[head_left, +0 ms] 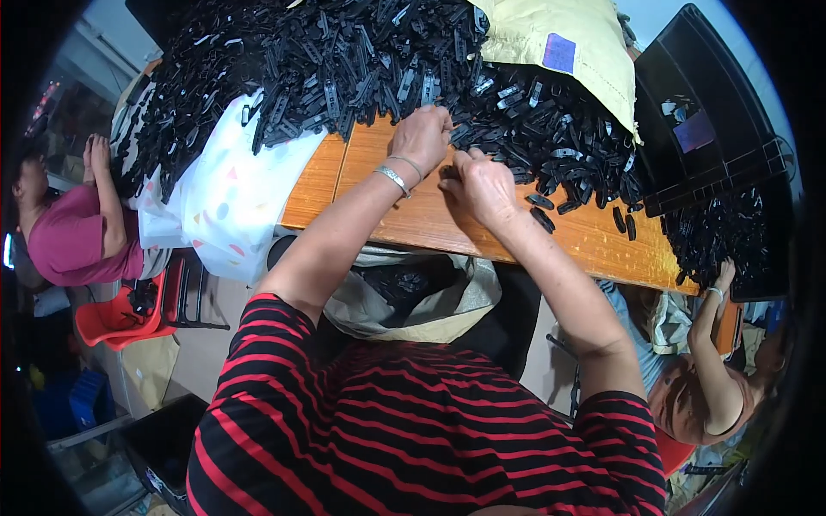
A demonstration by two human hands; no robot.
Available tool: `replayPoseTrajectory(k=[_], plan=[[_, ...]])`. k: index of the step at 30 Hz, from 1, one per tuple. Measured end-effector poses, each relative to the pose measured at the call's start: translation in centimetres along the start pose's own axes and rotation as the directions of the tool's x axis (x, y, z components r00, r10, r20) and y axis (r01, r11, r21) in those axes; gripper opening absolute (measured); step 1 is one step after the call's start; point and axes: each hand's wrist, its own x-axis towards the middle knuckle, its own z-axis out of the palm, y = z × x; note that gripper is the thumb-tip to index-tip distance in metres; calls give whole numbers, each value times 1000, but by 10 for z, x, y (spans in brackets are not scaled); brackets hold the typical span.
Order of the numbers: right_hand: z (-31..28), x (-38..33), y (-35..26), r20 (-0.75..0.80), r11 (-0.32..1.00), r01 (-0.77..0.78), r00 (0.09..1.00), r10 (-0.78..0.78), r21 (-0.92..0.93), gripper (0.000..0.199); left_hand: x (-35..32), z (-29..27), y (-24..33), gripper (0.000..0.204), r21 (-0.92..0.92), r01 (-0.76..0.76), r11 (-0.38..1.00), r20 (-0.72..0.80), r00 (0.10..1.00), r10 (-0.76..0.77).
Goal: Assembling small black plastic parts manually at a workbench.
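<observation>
A big heap of small black plastic parts covers the far side of a wooden table. My left hand, with a silver bangle on the wrist, rests at the heap's near edge with fingers curled on some black parts. Close beside it, my right hand pinches a small black part between thumb and fingers. The two hands nearly touch. Several loose black parts lie on the bare wood just right of my right hand.
An open cloth bag hangs below the table's near edge. A white patterned plastic bag drapes the left side, a yellow sack lies at the back, and a black crate stands right. One person sits left, another right.
</observation>
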Motion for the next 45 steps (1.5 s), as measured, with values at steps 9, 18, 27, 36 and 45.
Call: replayPoseTrajectory(k=[9, 18, 27, 36, 45], plan=[[0, 0, -5, 78, 940, -203, 979, 188, 273, 22, 6, -7, -3, 12, 58, -85, 995, 74, 994, 80], [0, 1, -2, 159, 991, 118, 979, -126, 54, 16, -42, -50, -34, 11, -730, 489, 477, 369, 870, -328], [1, 2, -15, 354, 514, -440, 898, 262, 736, 23, -80, -60, -36, 18, -867, 497, 39, 477, 849, -228], [-6, 0, -9, 389, 219, -456, 875, 288, 863, 12, -71, -72, -15, 31, -841, 471, 266, 451, 882, -135], [4, -4, -23, 525, 228, -626, 762, 379, 746, 13, -72, -49, -26, 13, -604, 430, 671, 371, 897, -241]])
